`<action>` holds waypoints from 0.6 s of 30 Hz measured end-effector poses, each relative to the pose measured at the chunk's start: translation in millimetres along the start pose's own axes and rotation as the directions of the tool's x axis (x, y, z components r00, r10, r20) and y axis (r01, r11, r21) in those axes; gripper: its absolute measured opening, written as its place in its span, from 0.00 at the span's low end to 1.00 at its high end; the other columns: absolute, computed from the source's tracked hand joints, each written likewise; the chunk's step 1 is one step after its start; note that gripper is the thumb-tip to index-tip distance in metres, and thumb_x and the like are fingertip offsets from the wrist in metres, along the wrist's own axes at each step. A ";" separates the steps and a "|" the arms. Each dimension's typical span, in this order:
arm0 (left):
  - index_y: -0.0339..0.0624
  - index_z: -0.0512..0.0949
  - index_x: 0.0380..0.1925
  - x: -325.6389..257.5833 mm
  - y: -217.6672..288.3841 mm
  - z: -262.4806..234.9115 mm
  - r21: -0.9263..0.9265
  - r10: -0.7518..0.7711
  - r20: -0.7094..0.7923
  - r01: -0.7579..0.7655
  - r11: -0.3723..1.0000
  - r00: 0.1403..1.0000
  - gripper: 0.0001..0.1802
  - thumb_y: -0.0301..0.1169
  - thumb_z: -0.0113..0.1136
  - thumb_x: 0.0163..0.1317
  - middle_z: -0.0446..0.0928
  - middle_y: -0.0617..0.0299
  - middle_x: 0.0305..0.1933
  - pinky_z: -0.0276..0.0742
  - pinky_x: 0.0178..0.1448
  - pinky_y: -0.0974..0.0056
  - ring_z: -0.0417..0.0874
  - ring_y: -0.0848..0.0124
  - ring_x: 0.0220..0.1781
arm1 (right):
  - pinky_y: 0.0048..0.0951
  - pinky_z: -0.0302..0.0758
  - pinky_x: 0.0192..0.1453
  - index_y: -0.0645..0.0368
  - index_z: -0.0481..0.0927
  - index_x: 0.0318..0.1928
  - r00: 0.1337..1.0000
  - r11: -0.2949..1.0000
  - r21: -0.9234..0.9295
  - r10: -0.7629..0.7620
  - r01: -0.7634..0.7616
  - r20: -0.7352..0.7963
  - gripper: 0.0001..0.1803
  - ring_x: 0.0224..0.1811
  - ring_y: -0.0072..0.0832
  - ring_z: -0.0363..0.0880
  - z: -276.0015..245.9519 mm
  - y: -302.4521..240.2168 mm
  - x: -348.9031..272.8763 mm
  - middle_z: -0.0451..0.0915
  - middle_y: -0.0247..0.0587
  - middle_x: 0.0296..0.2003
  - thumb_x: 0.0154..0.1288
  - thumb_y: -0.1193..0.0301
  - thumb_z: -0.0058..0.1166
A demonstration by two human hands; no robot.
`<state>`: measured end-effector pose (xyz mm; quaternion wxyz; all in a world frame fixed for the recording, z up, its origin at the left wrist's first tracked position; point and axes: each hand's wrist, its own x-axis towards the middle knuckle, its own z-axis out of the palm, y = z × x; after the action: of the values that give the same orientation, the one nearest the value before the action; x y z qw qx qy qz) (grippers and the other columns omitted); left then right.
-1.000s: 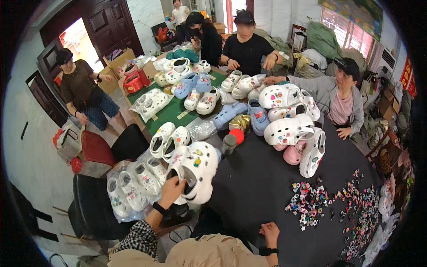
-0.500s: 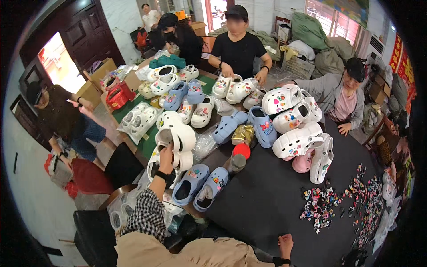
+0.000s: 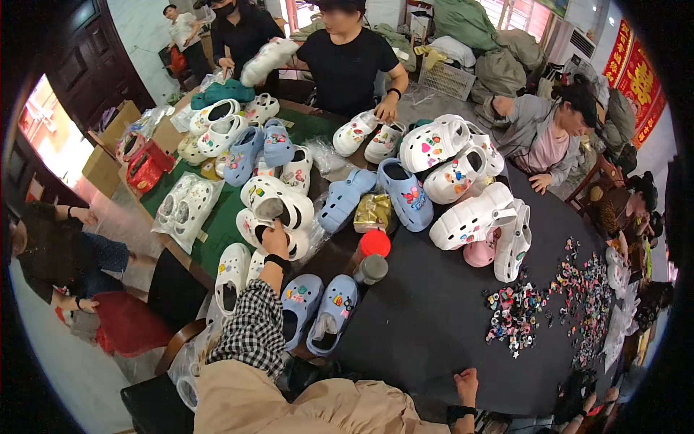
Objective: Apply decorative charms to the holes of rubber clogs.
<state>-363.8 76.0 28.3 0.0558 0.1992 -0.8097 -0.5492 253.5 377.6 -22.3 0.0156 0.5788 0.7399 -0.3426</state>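
My left hand [image 3: 274, 240] reaches across the left part of the table, its fingers closed on a white clog [image 3: 278, 200] decorated with charms. Another white clog [image 3: 247, 226] lies against it, and part of the grip is hidden by the hand. Just nearer me stand a white clog [image 3: 233, 275] and a pair of light blue clogs [image 3: 334, 312] with charms, partly beside my checked sleeve. My right hand [image 3: 466, 385] rests near the table's front edge, fingers curled in with nothing visible in them.
A red-lidded jar [image 3: 374, 244], a grey-capped container [image 3: 371, 269] and a gold packet [image 3: 373, 212] stand mid-table. White clogs [image 3: 471, 218] pile up at right, near scattered shoe charms [image 3: 515, 318]. Co-workers stand or sit around the table; a red chair [image 3: 130, 322] is at left.
My left hand has lowered the white clog beside the others. Across the table, a person in black passes a bagged white bundle to a neighbour. The whole view has shifted.
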 end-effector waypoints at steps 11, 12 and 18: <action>0.29 0.78 0.38 14.2 -1.4 42.2 0.265 -0.124 0.008 0.118 0.957 0.992 0.27 0.47 0.57 0.56 0.79 0.38 0.41 0.74 0.52 0.49 0.80 0.45 0.44 | 0.30 0.73 0.32 0.60 0.68 0.33 0.999 0.998 0.051 0.041 -0.039 -0.033 0.15 0.25 0.30 0.77 -2.2 -8.8 -8.7 0.76 0.42 0.22 0.50 0.75 0.62; 0.29 0.78 0.39 17.6 -2.1 40.3 0.281 -0.134 -0.008 0.131 0.951 0.991 0.27 0.47 0.57 0.55 0.79 0.38 0.42 0.74 0.52 0.49 0.80 0.45 0.45 | 0.30 0.73 0.31 0.60 0.68 0.33 0.999 0.998 0.043 0.039 -0.038 -0.023 0.15 0.24 0.29 0.77 -2.7 -12.0 -10.8 0.76 0.41 0.22 0.50 0.76 0.62; 0.27 0.75 0.40 17.9 -18.0 53.6 0.309 -0.102 -0.065 0.117 0.944 0.993 0.29 0.46 0.57 0.51 0.78 0.34 0.41 0.74 0.51 0.46 0.79 0.42 0.45 | 0.33 0.74 0.37 0.61 0.69 0.33 0.991 0.985 0.111 0.131 -0.130 -0.003 0.17 0.30 0.39 0.79 -0.8 -1.6 -4.8 0.77 0.44 0.23 0.46 0.73 0.65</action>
<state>-392.0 109.9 -11.3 0.0122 0.2634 -0.8723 -0.4117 254.0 373.8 -18.9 0.0021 0.6276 0.6803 -0.3785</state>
